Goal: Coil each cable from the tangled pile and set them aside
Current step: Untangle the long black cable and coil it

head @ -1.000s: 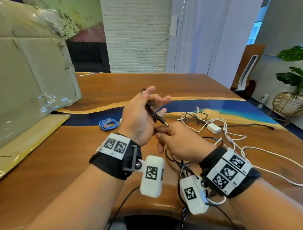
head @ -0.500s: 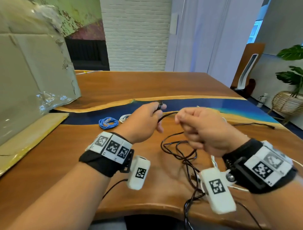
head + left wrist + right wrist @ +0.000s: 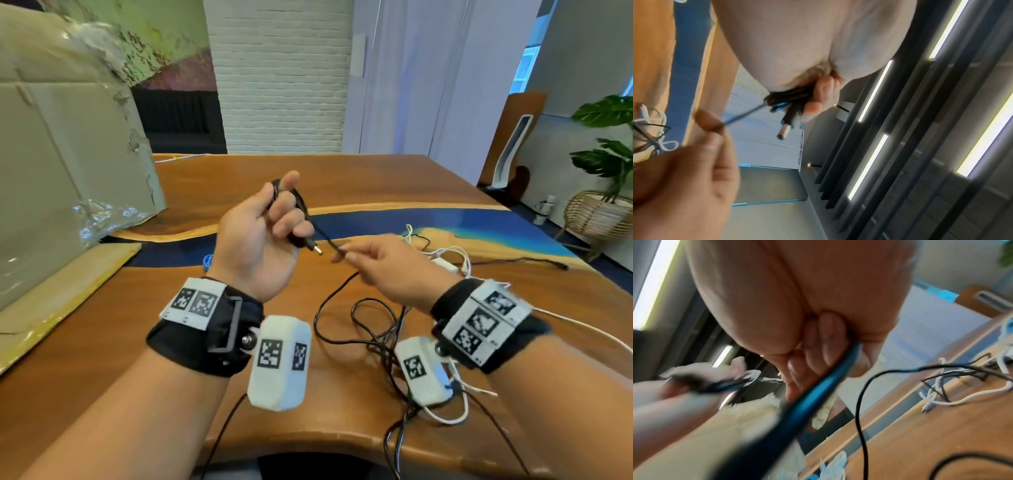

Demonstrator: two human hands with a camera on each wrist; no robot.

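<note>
Since half a second ago, left hand [image 3: 255, 240] has turned palm-up, its grip curled round black cable [image 3: 301, 202] loops, plug [image 3: 310, 244] jutting toward 4 o'clock. Right hand [image 3: 387, 270] pinches the strand. Slack piles on the surface [image 3: 359, 185] near its front edge; white cables [image 3: 452, 255] crowd 3 o'clock, cardboard box [image 3: 68, 171] at 9.

Black cable [image 3: 346, 310], white cables [image 3: 448, 253], blue coil [image 3: 206, 261] on a brown, blue-streaked table [image 3: 359, 181].

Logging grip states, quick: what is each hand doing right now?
Left hand: grips wound loops of the thin black barrel-plug cable.
Right hand: pinches the same cable's free run.
</note>
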